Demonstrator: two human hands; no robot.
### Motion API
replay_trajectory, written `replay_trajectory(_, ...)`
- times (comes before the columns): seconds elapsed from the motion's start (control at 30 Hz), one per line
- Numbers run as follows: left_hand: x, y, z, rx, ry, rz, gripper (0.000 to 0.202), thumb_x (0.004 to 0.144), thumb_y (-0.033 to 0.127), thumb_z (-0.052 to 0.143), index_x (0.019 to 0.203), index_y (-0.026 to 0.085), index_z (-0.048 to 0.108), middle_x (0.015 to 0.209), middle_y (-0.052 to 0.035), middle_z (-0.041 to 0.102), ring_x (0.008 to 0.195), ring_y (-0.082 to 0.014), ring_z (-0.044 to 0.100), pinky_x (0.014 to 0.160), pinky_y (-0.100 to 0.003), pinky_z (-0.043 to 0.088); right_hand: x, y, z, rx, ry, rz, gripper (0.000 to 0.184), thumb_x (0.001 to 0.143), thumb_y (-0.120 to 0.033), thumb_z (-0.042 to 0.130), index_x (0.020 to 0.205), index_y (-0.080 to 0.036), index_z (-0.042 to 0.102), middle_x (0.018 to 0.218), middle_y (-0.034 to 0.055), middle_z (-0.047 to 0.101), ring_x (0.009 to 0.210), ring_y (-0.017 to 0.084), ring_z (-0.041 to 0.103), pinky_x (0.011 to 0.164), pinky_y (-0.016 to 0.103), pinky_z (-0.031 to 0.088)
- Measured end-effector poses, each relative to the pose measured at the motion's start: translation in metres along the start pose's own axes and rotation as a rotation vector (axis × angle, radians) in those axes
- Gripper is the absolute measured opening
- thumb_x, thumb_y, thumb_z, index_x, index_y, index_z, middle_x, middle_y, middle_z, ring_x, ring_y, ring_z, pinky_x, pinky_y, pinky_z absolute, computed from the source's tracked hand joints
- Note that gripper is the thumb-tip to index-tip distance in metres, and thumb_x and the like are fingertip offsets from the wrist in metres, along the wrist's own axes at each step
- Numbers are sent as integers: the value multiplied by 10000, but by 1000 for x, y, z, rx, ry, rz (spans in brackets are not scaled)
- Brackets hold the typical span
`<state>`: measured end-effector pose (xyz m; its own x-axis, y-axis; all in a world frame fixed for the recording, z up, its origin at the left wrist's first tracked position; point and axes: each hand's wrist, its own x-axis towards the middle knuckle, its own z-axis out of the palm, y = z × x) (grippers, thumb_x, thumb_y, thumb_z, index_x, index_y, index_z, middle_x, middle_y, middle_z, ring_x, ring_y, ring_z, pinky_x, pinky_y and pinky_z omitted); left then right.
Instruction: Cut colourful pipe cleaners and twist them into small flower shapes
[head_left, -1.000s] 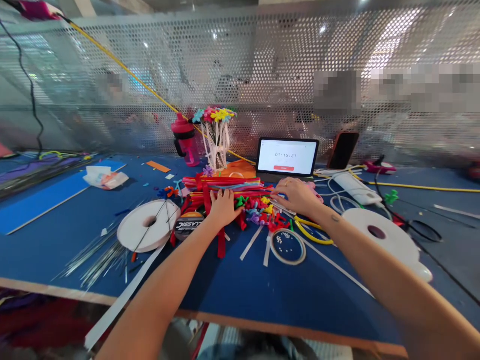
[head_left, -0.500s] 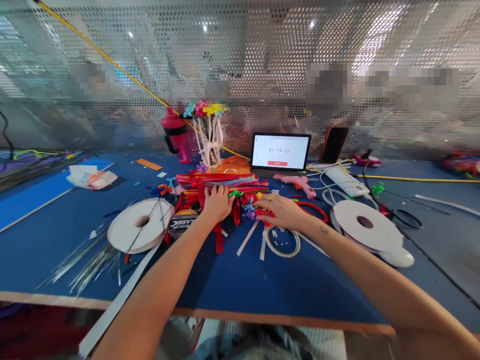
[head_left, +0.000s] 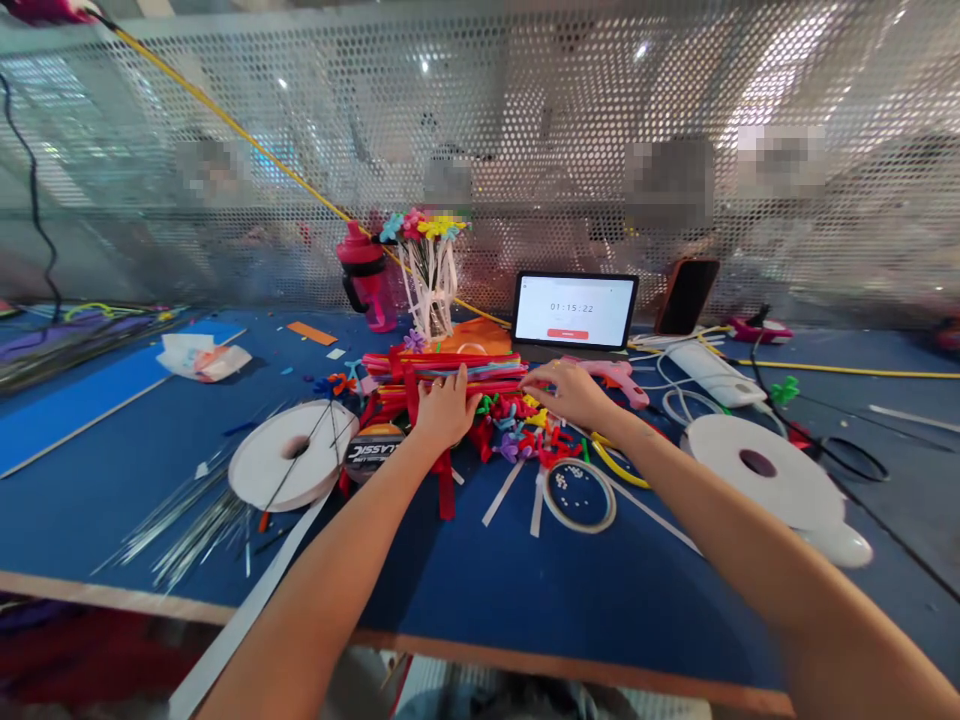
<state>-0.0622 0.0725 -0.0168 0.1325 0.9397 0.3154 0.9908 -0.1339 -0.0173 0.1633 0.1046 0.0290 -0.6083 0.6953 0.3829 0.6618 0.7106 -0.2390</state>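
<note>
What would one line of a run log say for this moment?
left hand: on coloured stem bundle | right hand: over small twisted shapes

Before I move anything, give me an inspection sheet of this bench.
Surface: blue tabletop with a pale wooden edge.
Job's things: bundle of red and multicoloured rods; small coloured pieces beside it.
Clutter: two white reels, pink glue gun, loose white strips.
Hands: left hand on the bundle; right hand over the small pieces.
Cables: yellow cable, white power strip.
Surroundings: perforated metal screen, tablet showing a timer.
</note>
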Motion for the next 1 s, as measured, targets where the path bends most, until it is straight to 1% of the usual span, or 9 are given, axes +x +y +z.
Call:
replay_trajectory(0.1,0,0,1,13,-12,12,534,910,464,234,1328,172,390,1252,-139,511,1132,-293,459,989,-490,286,30,-4,11,-127,-28,-33,242,871,-273,463,968,-195,670,961,50,688,916,197,579,824,293,410)
replay_trajectory(0.17,-1,-1,2,13,-10,22,505,909,461,247,1260,171,466,1236,-136,518,1128,-295,458,984,-497,295,48,-8,19,-212,-91,-66,247,878,-250,443,965,-190,667,959,64,682,925,196,571,838,296,398)
replay_trajectory(0.27,-1,-2,4,11,6,31,483,904,459,278,1227,167,489,1216,-130,527,1135,-296,450,989,-507,294,65,-8,30,-322,-152,-60,265,889,-290,425,957,-189,661,950,90,670,933,210,566,832,309,397)
replay_trajectory(0.4,-1,-2,7,8,13,34,501,898,474,289,1232,157,486,1223,-129,519,1133,-299,442,1000,-510,284,71,-3,41,-348,-133,34,305,902,-363,392,1005,-213,637,945,80,665,909,216,576,757,301,424)
replay_trajectory(0.5,-1,-1,8,4,15,14,564,896,483,285,1344,152,367,1233,-137,508,1145,-297,427,1015,-512,268,74,-1,47,-348,-127,9,314,911,-358,376,1109,-270,602,1008,57,656,945,209,566,765,296,429)
replay_trajectory(0.6,0,0,8,5,18,-2,623,893,484,292,1411,141,245,1222,-144,508,1142,-298,426,1020,-514,263,81,-2,50,-383,-162,-25,320,919,-324,358,1115,-294,608,1030,51,653,973,203,557,780,292,430)
replay_trajectory(0.67,0,0,7,11,16,-3,610,891,483,297,1396,141,283,1222,-148,501,1140,-301,424,1017,-510,269,87,-3,51,-403,-176,-30,319,919,-314,356,1096,-286,620,1023,54,659,973,207,558,771,293,434)
replay_trajectory(0.83,0,-1,5,31,7,12,516,890,486,297,1241,155,480,1206,-143,492,1119,-304,433,998,-498,295,95,0,47,-352,-186,-52,304,909,-317,384,1098,-274,619,1044,45,663,963,208,567,773,294,432)
replay_trajectory(1.0,1,-3,6,27,11,16,467,895,455,310,1212,162,489,1210,-133,481,1126,-295,429,1000,-485,293,95,10,38,-288,-184,-15,309,896,-313,409,1099,-241,630,988,56,673,936,201,581,766,278,426)
